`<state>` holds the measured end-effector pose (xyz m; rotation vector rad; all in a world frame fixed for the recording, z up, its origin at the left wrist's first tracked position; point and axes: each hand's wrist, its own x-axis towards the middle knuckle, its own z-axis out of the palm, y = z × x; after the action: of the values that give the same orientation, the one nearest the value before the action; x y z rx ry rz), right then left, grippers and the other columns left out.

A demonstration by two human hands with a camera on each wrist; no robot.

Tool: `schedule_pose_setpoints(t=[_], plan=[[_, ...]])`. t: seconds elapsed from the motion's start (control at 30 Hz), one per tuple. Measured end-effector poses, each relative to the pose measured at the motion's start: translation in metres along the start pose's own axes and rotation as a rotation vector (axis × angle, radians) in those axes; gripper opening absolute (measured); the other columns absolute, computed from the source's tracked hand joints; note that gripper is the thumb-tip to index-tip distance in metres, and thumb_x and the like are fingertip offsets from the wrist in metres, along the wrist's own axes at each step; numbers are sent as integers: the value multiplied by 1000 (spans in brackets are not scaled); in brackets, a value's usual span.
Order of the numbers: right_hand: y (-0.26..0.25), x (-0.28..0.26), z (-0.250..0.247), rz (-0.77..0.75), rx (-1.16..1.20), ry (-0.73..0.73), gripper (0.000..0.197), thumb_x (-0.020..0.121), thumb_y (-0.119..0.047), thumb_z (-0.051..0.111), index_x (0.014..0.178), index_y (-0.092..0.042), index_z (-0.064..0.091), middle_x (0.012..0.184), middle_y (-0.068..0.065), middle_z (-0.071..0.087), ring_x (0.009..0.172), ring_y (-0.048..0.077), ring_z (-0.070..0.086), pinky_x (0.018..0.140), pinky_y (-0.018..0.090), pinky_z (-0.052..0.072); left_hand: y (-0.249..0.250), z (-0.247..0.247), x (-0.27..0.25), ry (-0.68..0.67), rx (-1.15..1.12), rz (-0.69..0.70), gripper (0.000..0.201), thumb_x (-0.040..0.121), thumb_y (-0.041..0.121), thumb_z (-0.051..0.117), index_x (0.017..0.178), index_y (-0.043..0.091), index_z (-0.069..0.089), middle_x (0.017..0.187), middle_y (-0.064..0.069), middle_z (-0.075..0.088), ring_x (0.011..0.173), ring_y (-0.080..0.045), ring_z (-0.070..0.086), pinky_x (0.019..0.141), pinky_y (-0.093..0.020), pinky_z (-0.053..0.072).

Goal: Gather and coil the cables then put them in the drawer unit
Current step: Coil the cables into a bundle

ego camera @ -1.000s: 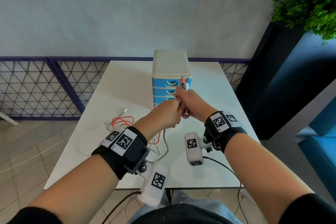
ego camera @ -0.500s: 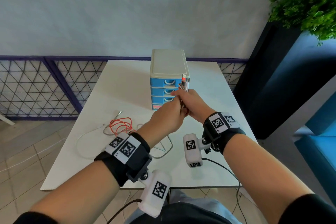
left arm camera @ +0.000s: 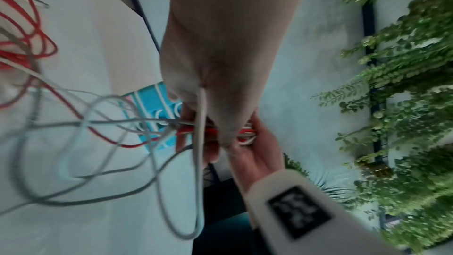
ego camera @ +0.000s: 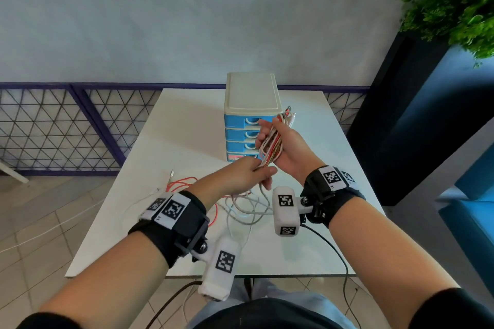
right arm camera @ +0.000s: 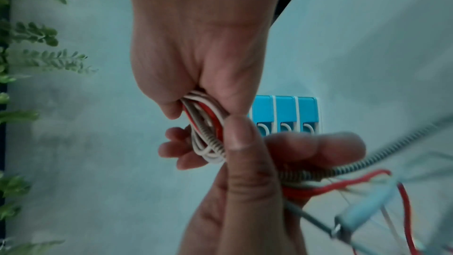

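Observation:
My right hand (ego camera: 268, 139) holds a folded bundle of white, red and spring-wrapped cables (ego camera: 272, 141) upright in front of the blue drawer unit (ego camera: 250, 104). In the right wrist view its fingers curl round the cable bundle (right arm camera: 206, 135). Just below, my left hand (ego camera: 263, 175) pinches the strands leaving the bundle, its thumb (right arm camera: 245, 154) pressed against them. The loose lengths (ego camera: 240, 208) trail to the table in tangled loops, a red cable (ego camera: 184, 184) among them. All drawers of the drawer unit (right arm camera: 284, 113) look closed. In the left wrist view, grey loops (left arm camera: 98, 162) hang under my left hand (left arm camera: 215, 104).
The white table (ego camera: 187, 125) stands against a pale wall, with a purple mesh railing (ego camera: 66, 128) behind it to the left. A dark planter with a green plant (ego camera: 454, 2) stands at the right. A white cable (ego camera: 139, 203) runs toward the table's left edge.
My hands have come apart: the left has slid down along the cables toward me, and the right now shows the folded bundle in its palm. Loose cable has drawn closer.

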<state>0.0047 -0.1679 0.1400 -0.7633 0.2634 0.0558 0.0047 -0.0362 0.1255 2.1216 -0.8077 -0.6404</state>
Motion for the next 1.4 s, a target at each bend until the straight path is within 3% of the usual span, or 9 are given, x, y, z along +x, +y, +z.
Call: schedule_pose_setpoints(t=[0.17,0.33,0.47,0.6,0.73,0.93,1.1,1.3,1.4], plan=[[-3,1,5,-20,121,7,34,99,-37,45,80,-10,50,48,-7,35,37,4,34,40,16,35,-6,16,-3,138,-272,101,27,98,26,45,75,15,53,59,4,45,47,-2,42,51,-19,38],[-5,1,10,-74,26,84,37,100,-39,43,76,-11,48,44,-8,32,33,4,27,36,16,27,-9,20,-5,166,-343,136,24,98,26,44,78,16,52,56,5,42,43,-4,35,45,-17,31],[-15,4,6,-134,73,123,37,101,-39,41,75,-12,47,42,-8,35,31,4,30,34,16,31,-30,16,-10,175,-169,101,14,94,19,51,82,13,54,57,3,50,54,-13,51,59,-25,47],[-23,4,1,-169,71,142,35,100,-39,43,77,-12,49,44,-8,35,33,4,31,35,16,32,-60,10,-12,188,33,12,16,89,30,59,80,18,60,62,6,63,61,-9,57,70,-31,47],[-19,3,-2,-211,3,170,31,100,-37,45,81,-12,50,45,-8,35,34,5,30,36,18,33,-87,4,-13,249,190,-32,20,86,40,61,80,21,62,62,5,65,68,-12,59,76,-27,43],[-21,4,-5,-283,-57,226,29,99,-36,45,84,-12,49,49,-6,32,36,5,28,36,19,31,-110,1,-14,180,560,-76,14,92,40,48,91,27,54,73,6,62,88,-21,60,109,-37,15],[-38,1,-3,-301,-47,241,30,100,-37,45,83,-13,49,46,-7,33,34,4,26,35,18,27,-128,-3,-15,89,634,-173,14,96,26,39,97,22,53,88,5,70,96,-17,62,115,-41,10],[-49,-2,-1,-390,-124,286,29,100,-36,44,82,-13,48,52,-4,30,35,6,26,36,19,28,-132,-12,-19,70,634,-338,32,92,52,37,78,27,53,93,-1,70,104,-22,60,116,-50,5],[-54,-4,-2,-418,-158,291,28,100,-36,44,84,-13,48,54,-3,29,35,6,27,37,20,29,-133,-18,-23,107,604,-380,37,85,57,47,97,25,60,100,0,69,110,-22,58,115,-51,5]])
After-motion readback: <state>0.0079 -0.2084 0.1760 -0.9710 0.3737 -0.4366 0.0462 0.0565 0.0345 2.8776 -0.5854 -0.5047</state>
